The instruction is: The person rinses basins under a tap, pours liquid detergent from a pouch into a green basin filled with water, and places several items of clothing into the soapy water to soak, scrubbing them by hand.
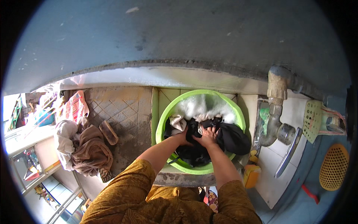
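A light-green plastic basin (160,131) stands before me, holding black clothes (193,154), a pale cloth (178,122) and white suds (207,105). My left hand (184,138) is down among the black clothes, its fingertips largely hidden in the fabric. Close to its right, my right hand (208,135) presses on the cloth with its fingers spread, near a bunched pale piece. Part of a black garment (235,139) hangs over the basin's right rim. Whether either hand grips fabric is not clear.
On the left a brown towel (93,151) and white cloth (65,140) lie beside a scrubbing brush (108,132) on the worn ledge. To the right are a metal tap (286,134), a yellow container (251,175) and a perforated yellow basket (334,167). A blue-grey wall (173,30) rises ahead.
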The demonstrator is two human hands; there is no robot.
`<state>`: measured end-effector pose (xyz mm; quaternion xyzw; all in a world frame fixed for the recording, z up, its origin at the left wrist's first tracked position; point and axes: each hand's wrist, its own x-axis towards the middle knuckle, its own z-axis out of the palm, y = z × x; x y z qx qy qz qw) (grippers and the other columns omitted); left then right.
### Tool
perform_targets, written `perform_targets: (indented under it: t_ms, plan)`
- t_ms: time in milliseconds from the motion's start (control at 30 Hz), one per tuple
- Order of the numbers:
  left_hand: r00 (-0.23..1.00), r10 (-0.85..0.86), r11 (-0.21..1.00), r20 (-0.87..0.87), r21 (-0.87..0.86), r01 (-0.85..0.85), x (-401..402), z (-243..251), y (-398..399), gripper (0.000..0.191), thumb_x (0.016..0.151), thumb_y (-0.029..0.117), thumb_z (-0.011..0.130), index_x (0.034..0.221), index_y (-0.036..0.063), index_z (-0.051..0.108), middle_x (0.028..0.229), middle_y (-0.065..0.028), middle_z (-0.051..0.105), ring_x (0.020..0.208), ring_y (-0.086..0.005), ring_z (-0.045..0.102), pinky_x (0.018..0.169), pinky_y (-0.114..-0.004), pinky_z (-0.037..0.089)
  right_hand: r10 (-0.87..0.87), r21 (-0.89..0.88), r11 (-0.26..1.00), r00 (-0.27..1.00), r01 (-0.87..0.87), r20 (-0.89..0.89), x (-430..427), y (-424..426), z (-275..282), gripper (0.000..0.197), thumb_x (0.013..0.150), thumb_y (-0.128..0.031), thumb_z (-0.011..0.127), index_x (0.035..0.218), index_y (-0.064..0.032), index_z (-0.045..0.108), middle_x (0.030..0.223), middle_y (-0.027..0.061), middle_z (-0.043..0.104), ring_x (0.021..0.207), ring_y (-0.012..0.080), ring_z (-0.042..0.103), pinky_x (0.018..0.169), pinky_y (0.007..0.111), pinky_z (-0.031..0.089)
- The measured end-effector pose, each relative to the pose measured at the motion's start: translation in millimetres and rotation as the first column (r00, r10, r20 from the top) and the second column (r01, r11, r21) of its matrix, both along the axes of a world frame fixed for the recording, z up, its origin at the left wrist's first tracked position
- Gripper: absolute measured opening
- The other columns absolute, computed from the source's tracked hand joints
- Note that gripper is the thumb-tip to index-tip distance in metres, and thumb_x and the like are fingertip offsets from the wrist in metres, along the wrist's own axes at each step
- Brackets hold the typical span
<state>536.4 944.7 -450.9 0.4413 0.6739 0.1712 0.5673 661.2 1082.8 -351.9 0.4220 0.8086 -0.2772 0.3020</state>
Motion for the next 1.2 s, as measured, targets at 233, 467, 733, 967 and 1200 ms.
perform_targets:
  t_ms: [233,467,733,967,1200]
  plan:
    - [0.986,-0.135,0.985,-0.093,-0.119,0.124,-4.2,-13.2,23.3,0.109,0.061,0.058,0.077,0.142,-0.0003,0.031,0.141,-0.0224,0.040,0.132,-0.0320,0.038,0.110,-0.037,0.028,0.328,0.117,0.942,0.937,-0.315,-0.118,1.0,9.7,-77.3,0.082,0.074,-0.075,0.050,0.122,-0.0095,0.060,0.128,0.0162,0.056,0.123,0.0333,0.048,0.111,0.050,0.022]
    - [0.990,-0.122,0.982,-0.063,-0.154,0.111,-5.8,15.6,45.0,0.055,0.071,0.048,0.067,0.106,0.0059,0.066,0.107,-0.0138,0.065,0.104,-0.0277,0.060,0.088,-0.039,0.049,0.090,0.022,0.996,0.991,-0.089,-0.101,-2.9,35.1,-104.5,0.053,0.092,-0.041,0.042,0.131,-0.0063,0.050,0.135,0.0173,0.049,0.123,0.0312,0.048,0.102,0.043,0.038]
    - [0.895,-0.345,0.902,-0.282,-0.362,0.234,-9.5,55.5,47.0,0.052,0.073,0.043,0.069,0.108,0.0051,0.063,0.103,-0.0142,0.065,0.098,-0.0294,0.062,0.085,-0.041,0.050,0.126,0.133,0.988,0.919,-0.081,-0.374,8.2,32.9,-25.9,0.034,0.080,-0.016,0.061,0.113,-0.0079,0.060,0.120,0.0160,0.058,0.112,0.0295,0.054,0.099,0.044,0.039]
    - [0.891,0.018,0.989,-0.453,0.139,0.051,-37.0,137.6,63.0,0.076,0.073,0.044,0.073,0.137,0.0152,0.042,0.137,-0.0211,0.043,0.121,-0.0353,0.048,0.097,-0.045,0.043,-0.283,0.127,0.870,0.694,0.476,-0.662,46.5,77.7,23.0,0.064,0.085,-0.045,0.062,0.140,-0.0186,0.040,0.139,0.0182,0.043,0.129,0.0377,0.039,0.105,0.046,0.032]
    - [0.966,-0.203,0.953,-0.163,-0.258,0.157,-24.4,141.2,80.7,0.120,0.063,0.052,0.079,0.150,0.0239,0.002,0.146,-0.0264,0.027,0.126,-0.0511,0.036,0.098,-0.054,0.039,-0.429,-0.124,0.894,0.746,0.430,-0.509,42.9,35.6,-26.1,0.062,0.076,-0.033,0.072,0.125,-0.0017,0.051,0.129,0.0265,0.049,0.117,0.0400,0.049,0.097,0.044,0.040]
